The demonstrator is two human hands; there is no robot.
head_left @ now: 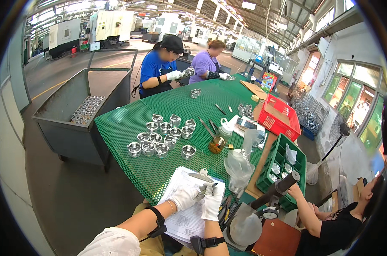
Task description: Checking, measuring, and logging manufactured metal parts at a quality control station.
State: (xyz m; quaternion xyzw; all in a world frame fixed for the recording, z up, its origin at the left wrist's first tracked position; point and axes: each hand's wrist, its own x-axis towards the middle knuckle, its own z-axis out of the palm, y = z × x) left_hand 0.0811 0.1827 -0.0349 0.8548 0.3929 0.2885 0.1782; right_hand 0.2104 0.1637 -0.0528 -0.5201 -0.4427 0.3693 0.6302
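A left hand (185, 199) and a right hand (212, 203), both white-gloved, nearly meet over a stack of white printed paper forms (179, 182) at the near end of a table covered in green mesh (121, 131). Their fingers are bent; whether either is clamped on anything cannot be told. A small, slim, dark object (214, 185) shows at the right fingertips, nearer that hand. Just beyond both, a silver metal clip (201, 176) tops the stack, whose long axis runs away from the person, leaning rightward. Shiny silver cylindrical parts (161, 150) stand farther off, leftward.

A head-worn fisheye looks forward and down, with papers (185, 224) near below.
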